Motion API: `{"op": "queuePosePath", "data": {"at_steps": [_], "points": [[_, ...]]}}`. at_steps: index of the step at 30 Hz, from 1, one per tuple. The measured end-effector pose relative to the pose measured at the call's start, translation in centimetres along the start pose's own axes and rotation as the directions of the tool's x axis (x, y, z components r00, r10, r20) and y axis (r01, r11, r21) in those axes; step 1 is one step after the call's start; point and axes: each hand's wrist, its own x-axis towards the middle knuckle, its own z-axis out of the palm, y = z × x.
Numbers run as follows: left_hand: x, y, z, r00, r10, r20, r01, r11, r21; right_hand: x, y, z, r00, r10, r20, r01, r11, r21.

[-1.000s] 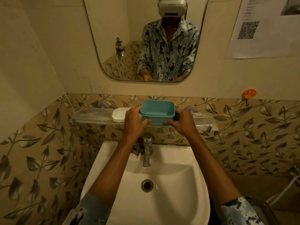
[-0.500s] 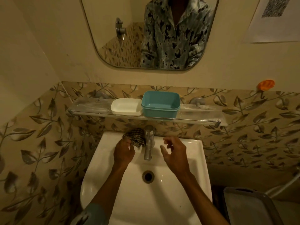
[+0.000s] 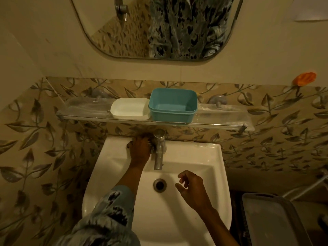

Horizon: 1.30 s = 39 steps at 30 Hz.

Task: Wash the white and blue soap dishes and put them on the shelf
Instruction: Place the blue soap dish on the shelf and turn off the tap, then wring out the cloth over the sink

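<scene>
- Both soap dishes are up on the glass shelf above the sink. The white soap dish sits left, the blue soap dish right, sides touching, both open side up.
- The left hand is on the sink's back ledge, just left of the tap. Its fingers are bent down over something dark, looks like a cloth poking out at the edge. Honestly can't tell if the grip is clamped on it or just resting there.
- The right hand hangs over the basin near the drain. Its grip is loose, fingers a bit curled, nothing in it.
- There's a mirror above the shelf, an orange thing stuck on the wall to the right, and a grey tray down by the sink's right side.
</scene>
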Motion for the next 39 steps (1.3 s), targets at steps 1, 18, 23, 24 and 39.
{"op": "queuePosePath", "data": {"at_steps": [1, 18, 23, 24, 39], "points": [[-0.2, 0.0, -0.3, 0.999, -0.022, -0.024, 0.021, 0.999, -0.041, 0.2, -0.1, -0.1, 1.0, 0.005, 0.003, -0.005, 1.0, 0.003], [-6.6, -1.0, -19.1, 0.975, 0.198, 0.099, -0.06, 0.668, -0.742, 1.7, -13.4, -0.4, 0.987, -0.157, -0.023, 0.157, 0.935, 0.317], [-9.9, -1.0, -22.4, 0.901, 0.395, 0.179, -0.096, 0.585, -0.805, -0.5, -15.7, -1.4, 0.929, -0.338, 0.148, 0.248, 0.87, 0.427], [-10.6, -0.9, -22.8, 0.897, 0.407, 0.174, -0.109, 0.584, -0.804, -1.3, -15.8, -1.5, 0.919, -0.367, 0.143, 0.269, 0.85, 0.454], [-17.2, 4.6, -20.1, 0.851, 0.486, 0.197, -0.121, 0.548, -0.828, -12.0, -15.4, -10.2, 1.0, -0.019, 0.015, 0.012, 0.93, 0.367]]}}
